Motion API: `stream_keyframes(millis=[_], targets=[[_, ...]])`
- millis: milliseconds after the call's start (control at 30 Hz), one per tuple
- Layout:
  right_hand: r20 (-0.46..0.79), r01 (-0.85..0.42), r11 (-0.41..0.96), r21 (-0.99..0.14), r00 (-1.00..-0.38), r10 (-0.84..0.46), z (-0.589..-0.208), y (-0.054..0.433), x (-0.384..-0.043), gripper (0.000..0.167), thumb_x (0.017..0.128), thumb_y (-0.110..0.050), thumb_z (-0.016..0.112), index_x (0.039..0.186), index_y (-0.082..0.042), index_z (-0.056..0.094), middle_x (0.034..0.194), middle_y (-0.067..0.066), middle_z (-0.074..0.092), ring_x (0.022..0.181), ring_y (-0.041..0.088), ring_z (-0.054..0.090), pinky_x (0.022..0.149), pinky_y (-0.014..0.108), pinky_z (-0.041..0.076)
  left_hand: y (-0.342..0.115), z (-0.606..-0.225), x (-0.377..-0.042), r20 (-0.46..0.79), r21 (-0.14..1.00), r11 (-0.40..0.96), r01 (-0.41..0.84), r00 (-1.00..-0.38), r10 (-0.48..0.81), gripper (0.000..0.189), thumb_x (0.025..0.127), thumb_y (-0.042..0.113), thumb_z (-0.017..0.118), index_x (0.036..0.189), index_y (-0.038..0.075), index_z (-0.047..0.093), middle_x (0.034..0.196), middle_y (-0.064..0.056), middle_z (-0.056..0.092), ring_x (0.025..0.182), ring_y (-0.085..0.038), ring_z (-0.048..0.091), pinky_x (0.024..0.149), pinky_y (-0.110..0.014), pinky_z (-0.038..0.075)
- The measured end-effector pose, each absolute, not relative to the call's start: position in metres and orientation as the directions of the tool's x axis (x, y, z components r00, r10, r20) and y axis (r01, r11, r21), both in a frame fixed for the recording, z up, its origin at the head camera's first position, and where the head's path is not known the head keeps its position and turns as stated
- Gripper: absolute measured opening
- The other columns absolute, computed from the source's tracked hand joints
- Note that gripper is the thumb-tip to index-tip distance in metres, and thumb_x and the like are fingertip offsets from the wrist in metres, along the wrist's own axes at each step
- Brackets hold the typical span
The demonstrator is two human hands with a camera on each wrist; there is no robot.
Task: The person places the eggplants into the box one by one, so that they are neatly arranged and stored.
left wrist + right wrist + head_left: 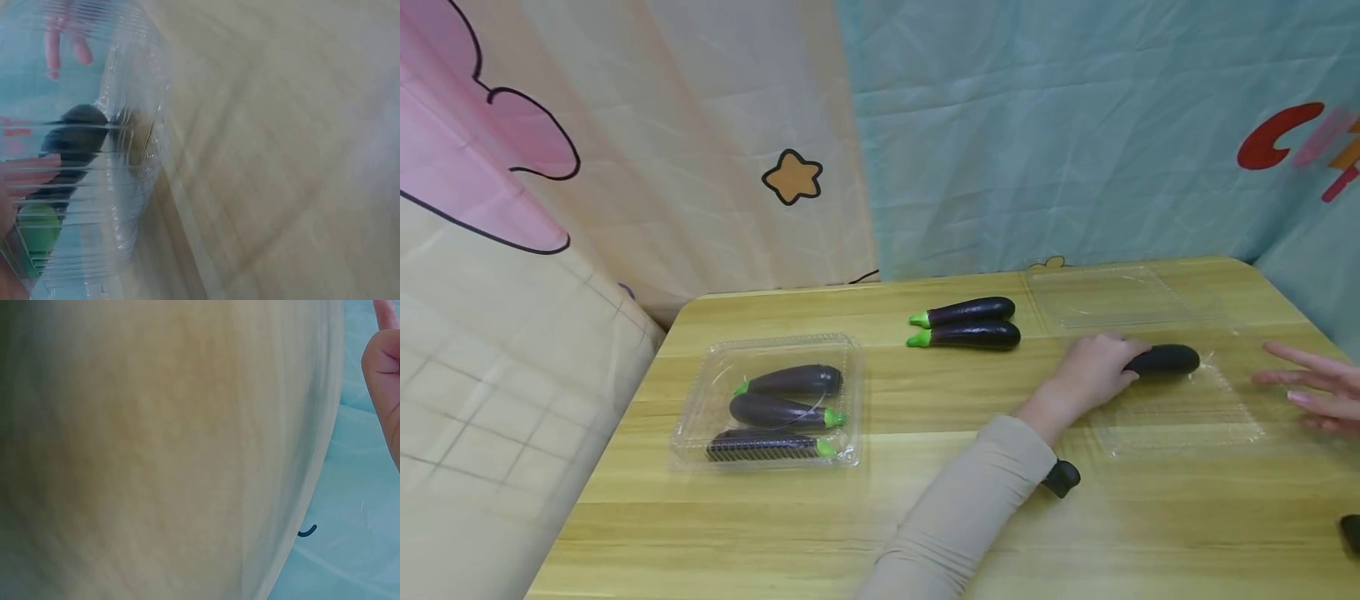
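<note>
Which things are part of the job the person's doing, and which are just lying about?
Seem part of the job:
left hand
eggplant it grips
open clear box by that eggplant
right hand, near the box
probably the two loose eggplants

Seem just lying about:
other clear box
three eggplants inside it

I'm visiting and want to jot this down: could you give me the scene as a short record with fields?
Table: pale yellow, wood-grain
Left hand: grips a long dark-purple eggplant at an open, clear plastic box
Right hand: partly in view, no object seen in it
Second box: clear ribbed plastic, three dark-purple eggplants inside
Between boxes: two green-stemmed dark-purple eggplants, side by side
Unclear: whether the gripped eggplant touches the open box
</note>
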State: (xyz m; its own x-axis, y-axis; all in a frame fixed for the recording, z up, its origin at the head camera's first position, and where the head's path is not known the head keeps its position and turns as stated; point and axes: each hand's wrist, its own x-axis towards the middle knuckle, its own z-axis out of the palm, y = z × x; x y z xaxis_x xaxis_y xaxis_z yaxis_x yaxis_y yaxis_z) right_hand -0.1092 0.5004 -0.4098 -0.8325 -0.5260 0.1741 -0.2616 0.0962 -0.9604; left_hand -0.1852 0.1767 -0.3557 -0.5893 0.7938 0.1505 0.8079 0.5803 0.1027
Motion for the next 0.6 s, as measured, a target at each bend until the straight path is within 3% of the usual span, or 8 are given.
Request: stream_keyframes(millis=[300,600], targets=[[0.188,-0.243,0.025,-0.970,-0.805,-0.562,-0.4094,0.4993,-0.1106,0.075,0.091,0.024,0.024,0.151,-0.022,0.016,0.131,-0.013,0.052,0.046,0.024,0.025,0.038,0.034,0.023,0.1778,-0.3598,-0.1880,0.120,0.288,0.618,0.732,-0.668,0.735,0.039,0.088,0.034,0.065,0.126,0.031,0.058,0.119,0.017,0.059,0.106,0.004,0.053,0.083,-0.010,0.038],[0.176,-0.240,0.046,-0.970,-0.815,-0.552,-0.4083,0.4995,-0.1103,0.076,0.091,0.024,0.024,0.151,-0.022,0.017,0.130,-0.013,0.053,0.049,0.023,0.034,0.039,0.035,0.023,0.1779,-0.3597,-0.1869,0.088,0.327,0.635,0.700,-0.692,0.717,0.036,0.086,0.036,0.066,0.122,0.033,0.061,0.117,0.020,0.059,0.092,0.006,0.057,0.070,-0.010,0.042]])
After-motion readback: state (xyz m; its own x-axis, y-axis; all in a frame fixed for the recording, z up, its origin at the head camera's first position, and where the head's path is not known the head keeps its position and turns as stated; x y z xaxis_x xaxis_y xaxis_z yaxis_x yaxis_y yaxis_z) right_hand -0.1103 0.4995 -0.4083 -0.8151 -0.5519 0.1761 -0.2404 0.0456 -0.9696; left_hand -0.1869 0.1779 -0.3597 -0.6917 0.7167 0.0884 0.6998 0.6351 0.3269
